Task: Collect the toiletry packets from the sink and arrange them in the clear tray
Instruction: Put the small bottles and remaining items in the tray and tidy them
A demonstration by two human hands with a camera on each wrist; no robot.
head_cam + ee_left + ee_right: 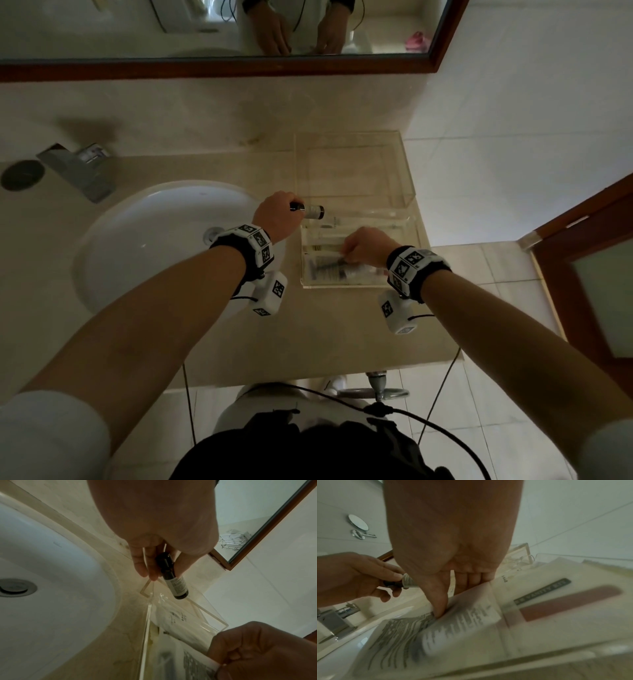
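Our left hand grips a small dark bottle by its cap, long axis pointing right, its base just over the near-left wall of the clear tray on the bench. Our right hand pinches a printed packet inside the tray, just nearer us than the bottle. The sink sits left.

Head view looks steeply down over counter; wrist views sit close along fingers; all share clear tray.
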